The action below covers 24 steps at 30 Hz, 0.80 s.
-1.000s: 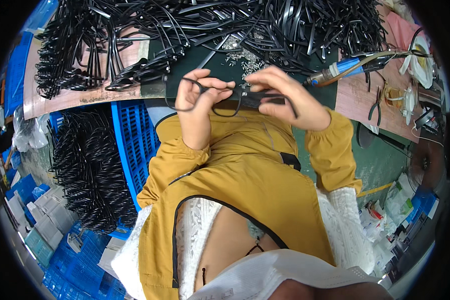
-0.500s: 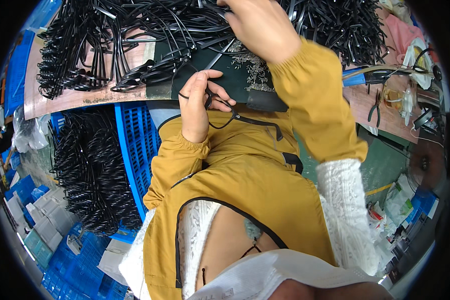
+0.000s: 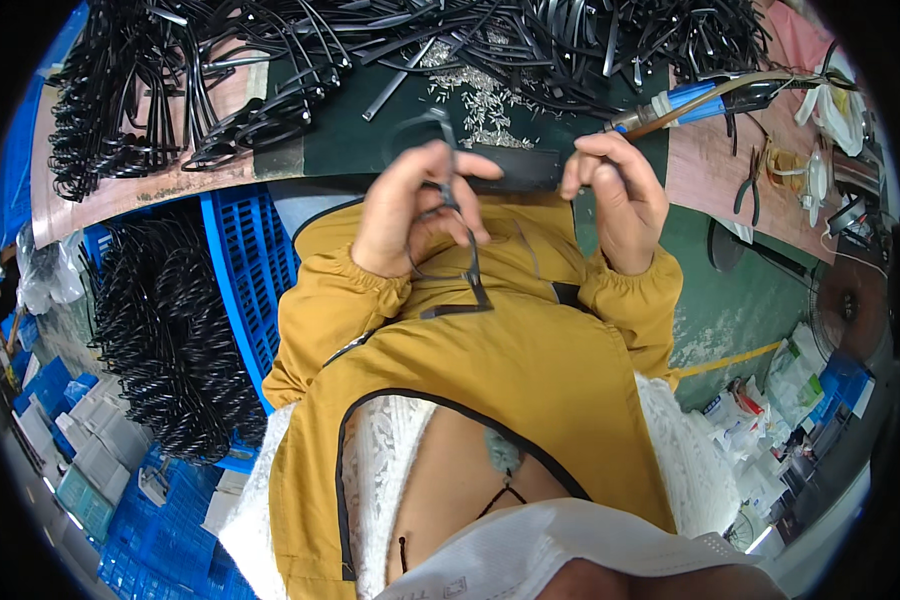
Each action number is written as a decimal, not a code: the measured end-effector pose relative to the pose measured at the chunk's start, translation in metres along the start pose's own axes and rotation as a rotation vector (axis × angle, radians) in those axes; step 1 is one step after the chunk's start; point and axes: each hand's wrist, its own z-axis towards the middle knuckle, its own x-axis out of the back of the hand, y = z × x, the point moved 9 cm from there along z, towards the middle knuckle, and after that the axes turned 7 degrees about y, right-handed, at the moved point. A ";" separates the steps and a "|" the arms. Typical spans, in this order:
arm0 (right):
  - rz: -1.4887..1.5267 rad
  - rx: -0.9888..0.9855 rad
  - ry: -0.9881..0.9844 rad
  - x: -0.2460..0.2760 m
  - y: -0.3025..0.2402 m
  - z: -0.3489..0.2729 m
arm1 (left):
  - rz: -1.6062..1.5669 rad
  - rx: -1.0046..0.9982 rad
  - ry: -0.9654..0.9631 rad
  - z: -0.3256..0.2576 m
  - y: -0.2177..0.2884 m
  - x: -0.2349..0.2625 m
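My left hand is closed around a black eyeglass frame, above my lap at the table's front edge. One arm of the frame bends down over the mustard apron, and its upper end is smeared by motion. To the right, my right hand is raised with thumb and fingertips drawn together; whatever they may hold is too small to make out. Small metal screws lie scattered on the dark green mat beyond my hands. A loose black temple arm rests left of them.
Heaps of black temple arms cover the table's far side, and several frames are piled at left. A blue electric screwdriver lies beyond my right hand, pliers farther right. A blue crate with more frames stands at lower left.
My right hand has come back from the far heap toward the table's front edge. The left hand has turned the eyeglass frame, which now hangs lower and more upright.
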 end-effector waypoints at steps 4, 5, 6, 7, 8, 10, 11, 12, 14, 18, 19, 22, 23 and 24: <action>-0.643 0.027 -0.038 -0.001 0.023 -0.006 | 0.048 0.286 -0.187 -0.003 -0.049 -0.034; -0.633 0.111 -0.018 -0.003 0.020 -0.009 | 0.054 0.270 -0.202 -0.002 -0.050 -0.036; -0.659 0.111 -0.041 -0.005 0.027 -0.010 | 0.054 0.245 -0.183 0.000 -0.050 -0.035; -0.641 0.033 -0.025 0.000 0.036 -0.011 | 0.061 0.231 -0.175 0.001 -0.050 -0.035; -0.554 -0.012 0.005 0.002 0.042 -0.011 | 0.077 0.221 -0.134 0.002 -0.050 -0.031; -0.347 -0.071 0.077 0.008 0.049 -0.010 | 0.056 0.202 -0.182 0.002 -0.047 -0.034; -0.408 -0.144 0.019 0.005 0.058 -0.011 | 0.048 0.195 -0.179 0.002 -0.046 -0.033; -0.410 -0.124 0.061 0.006 0.059 -0.010 | 0.035 0.189 -0.201 0.002 -0.045 -0.035; -0.389 -0.086 0.097 0.006 0.059 -0.007 | 0.046 0.186 -0.167 0.005 -0.045 -0.032; -0.308 -0.054 0.139 0.004 0.062 -0.002 | 0.052 0.199 -0.157 0.008 -0.046 -0.031; -0.333 -0.045 0.127 0.002 0.060 -0.001 | 0.050 0.180 -0.176 0.008 -0.044 -0.033; -0.491 -0.050 0.025 -0.005 0.056 0.004 | 0.064 0.159 -0.184 0.008 -0.040 -0.034; -0.559 -0.059 -0.021 -0.007 0.055 0.006 | 0.064 0.150 -0.184 0.008 -0.039 -0.035; -0.587 -0.003 -0.062 -0.010 0.049 0.009 | 0.035 0.133 -0.230 0.006 -0.036 -0.040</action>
